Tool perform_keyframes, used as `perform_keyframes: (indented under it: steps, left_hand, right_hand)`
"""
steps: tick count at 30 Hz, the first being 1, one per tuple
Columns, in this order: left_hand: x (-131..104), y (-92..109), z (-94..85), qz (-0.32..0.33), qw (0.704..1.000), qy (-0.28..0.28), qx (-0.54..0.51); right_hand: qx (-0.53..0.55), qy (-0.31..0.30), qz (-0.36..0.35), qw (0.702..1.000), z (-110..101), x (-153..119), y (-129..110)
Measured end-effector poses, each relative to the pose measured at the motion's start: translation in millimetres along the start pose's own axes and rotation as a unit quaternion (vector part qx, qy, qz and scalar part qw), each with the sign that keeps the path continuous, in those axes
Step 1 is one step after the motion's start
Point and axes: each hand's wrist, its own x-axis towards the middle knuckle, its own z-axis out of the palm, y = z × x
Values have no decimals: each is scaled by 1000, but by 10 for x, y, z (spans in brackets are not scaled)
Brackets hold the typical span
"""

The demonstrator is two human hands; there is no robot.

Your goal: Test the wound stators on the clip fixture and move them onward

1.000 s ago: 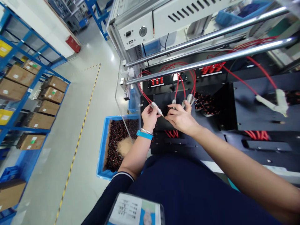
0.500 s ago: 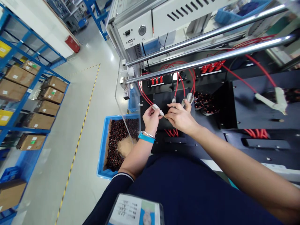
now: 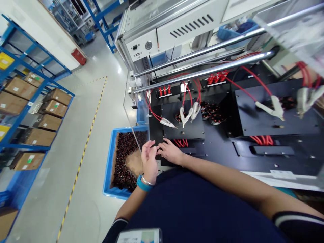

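My left hand is raised at the left front corner of the black fixture, fingers curled, a blue band and a bangle on its wrist. Close against it is my right hand, its fingertips bent together and meeting the left fingers. Whatever is between the fingertips is too small to make out. Beyond the hands, a white-sleeved clip on red wires lies on the black plate. Beside it, white clips stand around a round part with copper-coloured windings.
A blue bin full of small dark parts stands left of the fixture, behind a clear panel edge. Metal rods cross above the bench. More round wound parts lie to the right. Another person's blurred hand is at far right.
Both hands have come away from the left white clip and drawn back toward my body. The clip now lies free on the plate. My view has shifted rightward.
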Motion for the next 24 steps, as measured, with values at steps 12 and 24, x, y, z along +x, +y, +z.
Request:
perform_keyframes:
  steps: [12, 24]
  left_hand:
    - [-92, 118, 385, 124, 988, -88, 36]
    - [-1175, -314, 1829, 122, 888, -378, 232]
  right_hand:
    - [280, 215, 255, 900, -1035, -2640, -294]
    - [-115, 418, 681, 590, -31, -5637, 877]
